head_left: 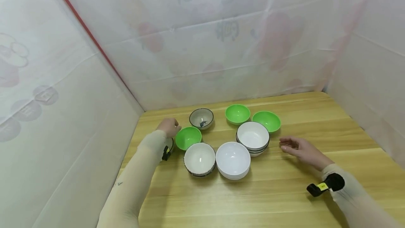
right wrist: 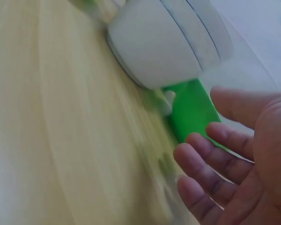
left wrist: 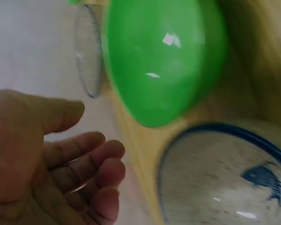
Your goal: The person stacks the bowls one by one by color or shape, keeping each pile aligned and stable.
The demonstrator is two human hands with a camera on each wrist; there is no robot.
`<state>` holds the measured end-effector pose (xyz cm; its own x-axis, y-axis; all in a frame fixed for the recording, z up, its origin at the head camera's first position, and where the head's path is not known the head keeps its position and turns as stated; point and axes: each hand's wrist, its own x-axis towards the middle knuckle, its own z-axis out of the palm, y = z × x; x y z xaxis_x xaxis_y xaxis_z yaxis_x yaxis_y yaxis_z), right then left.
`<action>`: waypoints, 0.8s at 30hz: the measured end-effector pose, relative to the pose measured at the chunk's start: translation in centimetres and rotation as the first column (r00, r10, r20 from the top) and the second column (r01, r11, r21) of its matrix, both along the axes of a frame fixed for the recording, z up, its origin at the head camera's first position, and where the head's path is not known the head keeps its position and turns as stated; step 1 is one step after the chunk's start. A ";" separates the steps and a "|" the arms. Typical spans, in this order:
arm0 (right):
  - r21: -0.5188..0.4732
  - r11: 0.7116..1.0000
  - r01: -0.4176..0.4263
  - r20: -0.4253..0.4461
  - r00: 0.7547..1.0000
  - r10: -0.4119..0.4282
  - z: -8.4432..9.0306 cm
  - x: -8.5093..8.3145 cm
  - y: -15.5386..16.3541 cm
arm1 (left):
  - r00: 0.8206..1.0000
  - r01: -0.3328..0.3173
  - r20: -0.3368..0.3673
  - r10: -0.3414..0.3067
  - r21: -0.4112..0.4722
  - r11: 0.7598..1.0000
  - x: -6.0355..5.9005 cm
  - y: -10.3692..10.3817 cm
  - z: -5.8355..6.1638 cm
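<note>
My left hand point(head_left: 169, 127) hovers with bent fingers and nothing in it, just left of a green bowl point(head_left: 188, 138). Partly hidden under my left wrist is a dark-rimmed bowl point(head_left: 170, 145); the left wrist view shows a blue fish inside a speckled bowl point(left wrist: 215, 173). My right hand point(head_left: 302, 150) is held with loosely bent fingers, apart from everything. To its left stand stacked white bowls with dark rims point(head_left: 253, 135), and behind these another green bowl point(head_left: 267, 120). In the right wrist view, that white stack point(right wrist: 154, 42) lies beyond my fingertips.
A stack of plain white bowls point(head_left: 233, 159) and a pale patterned stack point(head_left: 199, 158) stand at mid-table. Farther back are a grey fish bowl point(head_left: 201, 118) and a third green bowl point(head_left: 238, 114). White sheeting point(head_left: 202, 62) encloses the wooden table point(head_left: 253, 203).
</note>
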<state>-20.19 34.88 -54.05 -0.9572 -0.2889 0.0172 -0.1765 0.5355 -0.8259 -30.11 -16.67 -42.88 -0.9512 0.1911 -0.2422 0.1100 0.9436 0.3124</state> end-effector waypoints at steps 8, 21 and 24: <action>0.052 0.995 0.081 0.063 0.995 -0.084 1.2 -0.7 1.9 | 1.000 0.010 0.014 -0.009 -0.033 0.999 -0.5 -0.3 -2.3; 0.019 0.996 0.092 0.125 0.988 -0.094 0.5 -1.4 1.5 | 0.999 0.049 -0.018 -0.050 -0.054 0.997 -0.4 -0.3 -3.1; 0.042 0.995 0.092 0.129 0.987 -0.097 0.4 -1.5 1.4 | 0.997 0.067 -0.044 -0.069 -0.065 0.996 -0.5 -0.3 -3.2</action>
<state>-21.70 36.30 -53.69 -0.9735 -0.1951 -0.1190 -0.0151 0.5746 -0.8183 -30.64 -16.97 -46.05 -0.9470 0.2414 -0.2121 0.1874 0.9511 0.2455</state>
